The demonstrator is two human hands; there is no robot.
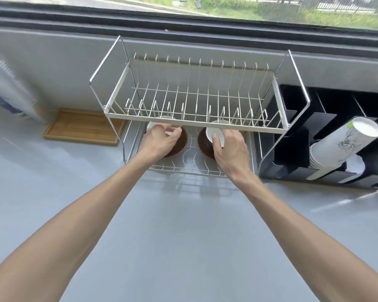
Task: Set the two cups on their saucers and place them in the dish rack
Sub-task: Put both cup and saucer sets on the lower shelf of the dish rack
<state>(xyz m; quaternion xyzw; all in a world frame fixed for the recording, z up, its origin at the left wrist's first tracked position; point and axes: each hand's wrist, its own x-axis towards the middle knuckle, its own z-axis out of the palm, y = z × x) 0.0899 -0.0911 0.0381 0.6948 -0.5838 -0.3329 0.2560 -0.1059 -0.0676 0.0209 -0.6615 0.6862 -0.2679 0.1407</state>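
Two white cups on brown saucers, side by side on the dish rack's lower shelf, my left hand clasped the left cup, my right hand the right, rack at the counter's back edge, paper cups right.

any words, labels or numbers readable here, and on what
None can be read.
Paper cup stack: a dark line drawing and a small green mark on the side, no legible words.
Blurred stack at the far left: dark marks near its base, too blurred to read.
Dish rack, white cups and brown saucers: no print visible.
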